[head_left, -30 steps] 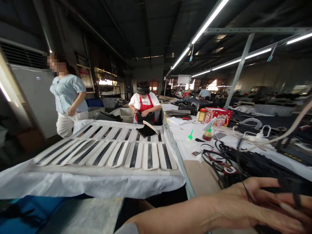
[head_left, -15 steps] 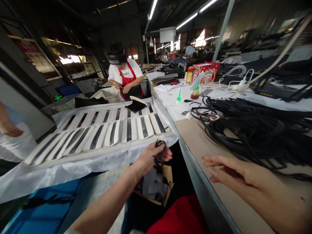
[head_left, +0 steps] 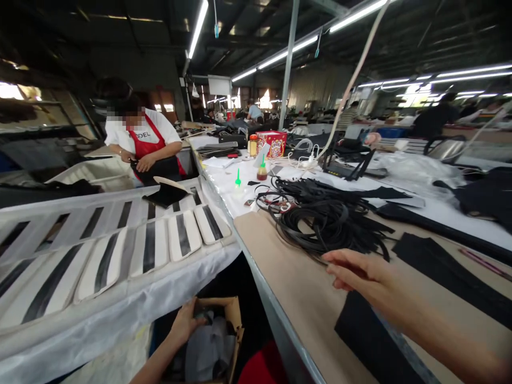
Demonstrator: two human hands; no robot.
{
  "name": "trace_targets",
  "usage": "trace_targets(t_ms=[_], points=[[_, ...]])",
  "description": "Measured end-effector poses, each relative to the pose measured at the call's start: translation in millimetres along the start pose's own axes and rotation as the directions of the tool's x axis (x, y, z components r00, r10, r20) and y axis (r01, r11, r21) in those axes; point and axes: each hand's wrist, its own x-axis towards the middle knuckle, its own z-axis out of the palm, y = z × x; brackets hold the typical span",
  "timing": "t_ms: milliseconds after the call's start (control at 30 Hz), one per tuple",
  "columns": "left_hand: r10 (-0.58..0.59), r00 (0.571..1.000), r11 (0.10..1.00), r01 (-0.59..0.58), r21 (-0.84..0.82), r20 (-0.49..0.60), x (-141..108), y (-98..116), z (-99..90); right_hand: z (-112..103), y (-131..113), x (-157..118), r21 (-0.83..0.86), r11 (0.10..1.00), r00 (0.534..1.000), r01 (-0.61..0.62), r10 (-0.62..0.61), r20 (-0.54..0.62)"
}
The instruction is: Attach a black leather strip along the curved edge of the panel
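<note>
My left hand (head_left: 184,321) is low, at the near left of a cardboard box (head_left: 237,314) between the two tables. Its thumb and fingers are apart, with no black strip visible in them. Grey and dark scraps (head_left: 212,341) fill the box. My right hand (head_left: 358,271) hovers over the brown-topped table, fingers loosely stretched and holding nothing. Just beyond it lies a tangled heap of black strips (head_left: 320,213). A flat black piece (head_left: 370,336) lies below the right wrist, and another black piece (head_left: 452,272) is to the right.
White panels with dark stripes (head_left: 149,248) cover the left table. A metal edge (head_left: 276,320) borders the right table. Glue bottles with green tips (head_left: 262,169) and a red patterned box (head_left: 272,144) stand farther back. A co-worker in a red apron (head_left: 150,141) handles black material.
The view has swung right. My left hand has gone down to the box, and the black strips it held no longer show in it. My right hand stays open over the table.
</note>
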Motion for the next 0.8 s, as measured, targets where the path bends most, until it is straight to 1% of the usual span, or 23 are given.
trace_targets(t_ms=[67,100,167,200,300,333,367,400,433,467,533,600,700,800], points=[[0.046,0.999,0.998,-0.046,-0.032,-0.007,5,15,-3.0,-9,9,2,-0.029,0.999,0.999,-0.027,0.027,-0.02],[0.083,0.996,0.995,-0.084,-0.061,-0.014,7,27,-6.0,-12,12,3,-0.067,0.997,0.999,-0.032,0.03,-0.034],[0.191,0.981,0.974,-0.194,-0.119,-0.034,8,61,-13.6,-14,18,9,-0.172,0.985,0.998,-0.014,0.002,-0.068],[0.259,0.965,0.953,-0.264,-0.148,-0.053,7,82,-17.6,-13,20,14,-0.227,0.974,0.996,0.01,-0.03,-0.083],[0.443,0.889,0.858,-0.458,-0.233,-0.118,0,149,-24.6,-3,22,38,-0.415,0.903,0.982,0.111,-0.163,-0.092],[0.515,0.844,0.791,-0.535,-0.296,-0.148,-2,171,-24.2,2,22,47,-0.468,0.873,0.976,0.139,-0.201,-0.084],[0.569,0.805,0.726,-0.588,-0.357,-0.17,-4,190,-22.2,8,21,57,-0.513,0.844,0.971,0.159,-0.228,-0.075],[0.605,0.777,0.67,-0.615,-0.416,-0.176,-5,207,-18.9,13,20,67,-0.549,0.818,0.967,0.171,-0.246,-0.064],[0.629,0.758,0.624,-0.625,-0.468,-0.173,-6,222,-14.5,19,19,77,-0.577,0.797,0.965,0.177,-0.255,-0.056],[0.645,0.747,0.597,-0.625,-0.503,-0.162,-6,235,-9.6,24,18,86,-0.602,0.78,0.965,0.174,-0.256,-0.052],[0.657,0.741,0.571,-0.609,-0.551,-0.138,-5,252,0.5,32,19,102,-0.655,0.739,0.967,0.157,-0.25,-0.05],[0.646,0.753,0.563,-0.581,-0.587,-0.127,-1,262,9.2,38,23,114,-0.692,0.708,0.969,0.139,-0.242,-0.052],[0.588,0.801,0.556,-0.499,-0.665,-0.11,11,268,19.4,39,31,123,-0.713,0.685,0.965,0.148,-0.258,-0.048],[0.51,0.858,0.521,-0.36,-0.774,-0.056,30,268,26.7,35,38,125,-0.697,0.694,0.958,0.183,-0.285,-0.032]])
